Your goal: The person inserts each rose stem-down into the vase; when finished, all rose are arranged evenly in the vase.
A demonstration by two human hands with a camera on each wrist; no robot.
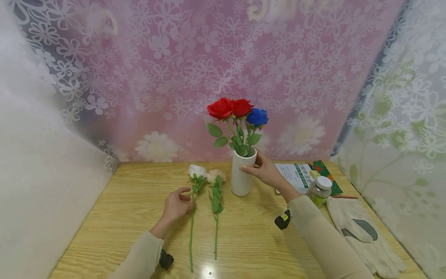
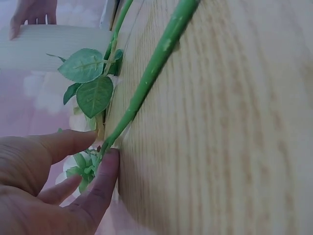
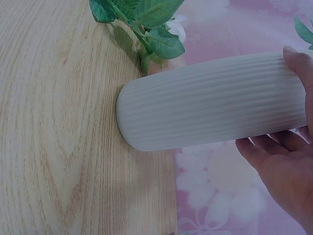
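My right hand grips the upper part of a white ribbed vase, thumb on the near side and fingers behind. The vase stands upright and holds two red roses and a blue rose. A white rose lies on the table left of the vase. My left hand has its curled thumb and fingers around the green stem of that rose, just below its leaves. Between it and the vase lies a pale peach rose.
The wooden table backs onto a pink flowered sheet. On the right are a printed packet, a white-lidded jar and pale work gloves. Flowered sheeting also hangs at the right side.
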